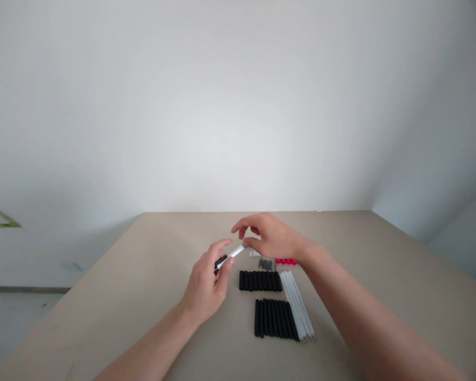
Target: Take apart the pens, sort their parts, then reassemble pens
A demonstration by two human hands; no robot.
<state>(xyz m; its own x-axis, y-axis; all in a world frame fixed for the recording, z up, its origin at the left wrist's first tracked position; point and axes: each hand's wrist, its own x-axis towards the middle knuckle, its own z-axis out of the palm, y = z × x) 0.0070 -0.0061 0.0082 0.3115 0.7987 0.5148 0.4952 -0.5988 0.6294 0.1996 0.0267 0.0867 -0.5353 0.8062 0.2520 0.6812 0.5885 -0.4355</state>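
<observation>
Two hands [206,286], one white tube [236,252]

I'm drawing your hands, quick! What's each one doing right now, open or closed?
Left hand: closed, holding a white tube and a black piece.
Right hand: loosely curled at the tube's upper end; whether it grips anything can't be told.

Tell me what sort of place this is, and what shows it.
Probably an indoor workstation for small parts: a beige tabletop by a plain white wall, with black tubes and thin pale rods laid out in neat groups.
</observation>
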